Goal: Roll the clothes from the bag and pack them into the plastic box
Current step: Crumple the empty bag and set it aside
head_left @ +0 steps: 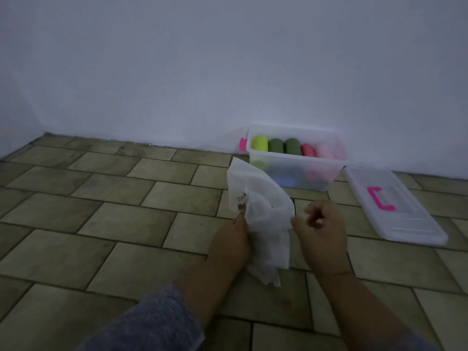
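plastic box (298, 158) holds rolled clothes (292, 146); bag (263, 219) crumpled

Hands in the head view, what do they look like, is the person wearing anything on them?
Both the left hand and right hand are bare, without gloves, and no sleeve covers the wrists. Beside the left arm there is blue-grey textured fabric; whether it is a sleeve or a trouser leg, I cannot tell.

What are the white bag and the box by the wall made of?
The bag looks like thin non-woven fabric, perhaps paper: matte white, holding stiff creases. The box seems smooth translucent plastic: rolled clothes show blurred through its wall.
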